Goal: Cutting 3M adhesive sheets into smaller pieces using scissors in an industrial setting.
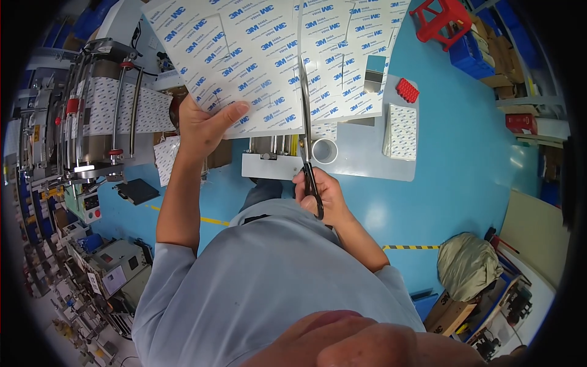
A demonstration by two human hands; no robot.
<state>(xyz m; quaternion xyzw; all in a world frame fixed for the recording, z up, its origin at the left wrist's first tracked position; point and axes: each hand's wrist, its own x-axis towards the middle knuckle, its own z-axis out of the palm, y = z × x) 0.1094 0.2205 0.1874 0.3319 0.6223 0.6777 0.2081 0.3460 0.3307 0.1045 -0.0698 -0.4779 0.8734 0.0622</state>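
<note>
A large white sheet (257, 67) with a repeated blue print hangs in front of me, and my left hand (206, 125) is closed on its lower left part, thumb on top. My right hand (324, 194) grips the black handles of a pair of scissors (307, 131). Their long blades point away from me and lie along a straight slit running up the sheet from its near edge. Thin outlines are cut or scored in the sheet. A small rectangular window (374, 74) shows near its right edge.
Beyond the sheet stands a grey worktable (361, 159) with a white roll core (324, 151), a stack of printed sheets (401, 131) and a red textured block (407, 90). A roller machine (101, 116) is at left. A red stool (441, 23) and blue bins (471, 57) stand at far right.
</note>
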